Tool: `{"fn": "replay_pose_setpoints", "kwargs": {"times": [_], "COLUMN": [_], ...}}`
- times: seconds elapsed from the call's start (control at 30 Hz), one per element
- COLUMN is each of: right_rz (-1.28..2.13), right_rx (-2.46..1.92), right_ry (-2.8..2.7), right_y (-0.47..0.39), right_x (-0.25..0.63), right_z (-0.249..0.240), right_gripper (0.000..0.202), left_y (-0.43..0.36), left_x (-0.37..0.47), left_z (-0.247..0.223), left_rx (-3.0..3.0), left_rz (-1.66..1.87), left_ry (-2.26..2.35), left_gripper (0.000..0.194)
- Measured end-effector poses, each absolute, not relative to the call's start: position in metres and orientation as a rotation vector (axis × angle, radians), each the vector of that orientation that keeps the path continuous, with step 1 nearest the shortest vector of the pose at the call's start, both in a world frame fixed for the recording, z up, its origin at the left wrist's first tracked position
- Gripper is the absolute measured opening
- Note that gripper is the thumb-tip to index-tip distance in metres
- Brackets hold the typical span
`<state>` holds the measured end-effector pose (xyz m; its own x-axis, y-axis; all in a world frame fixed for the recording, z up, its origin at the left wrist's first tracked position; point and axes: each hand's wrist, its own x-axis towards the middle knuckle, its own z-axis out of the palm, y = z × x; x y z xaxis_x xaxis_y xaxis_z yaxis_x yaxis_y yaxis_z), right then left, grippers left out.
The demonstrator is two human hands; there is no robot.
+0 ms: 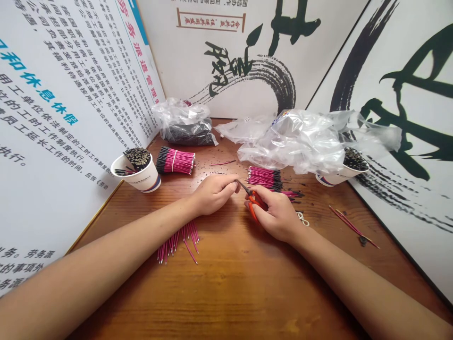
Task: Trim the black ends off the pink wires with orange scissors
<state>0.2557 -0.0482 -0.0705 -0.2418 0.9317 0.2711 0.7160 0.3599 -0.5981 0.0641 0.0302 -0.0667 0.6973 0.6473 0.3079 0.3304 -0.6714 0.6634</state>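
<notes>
My right hand (274,210) is closed round the orange handles of small scissors (255,204), whose blades point up and left to my left fingertips. My left hand (216,192) is closed in a pinch at the blade tips; what it holds is too small to make out. Loose magenta wires (189,238) with silvery tips lie partly under my left forearm. Beyond my right hand is a pile of magenta wires with black ends (264,177). A tied bundle of similar wires (177,160) lies farther left.
Paper cups with black pieces stand at the left (146,179) and right (334,178). Plastic bags (297,141) lie along the back panel. Two thin wires (348,223) and white string (303,218) are on the right of the wooden table (226,293).
</notes>
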Motion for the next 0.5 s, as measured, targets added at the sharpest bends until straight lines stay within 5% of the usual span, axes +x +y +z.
{"fn": "replay_pose_setpoints", "kwargs": {"times": [0.5], "right_rz": [0.472], "right_rx": [-1.431], "right_ry": [-2.038], "right_y": [-0.0479], "right_x": [0.2559], "right_z": [-0.0709], "right_gripper": [0.005], "left_y": [0.0303], "left_x": [0.0638], "left_z": [-0.066], "left_rx": [2.327], "left_rz": [0.723], "left_ry": [0.732], "left_gripper": [0.032]}}
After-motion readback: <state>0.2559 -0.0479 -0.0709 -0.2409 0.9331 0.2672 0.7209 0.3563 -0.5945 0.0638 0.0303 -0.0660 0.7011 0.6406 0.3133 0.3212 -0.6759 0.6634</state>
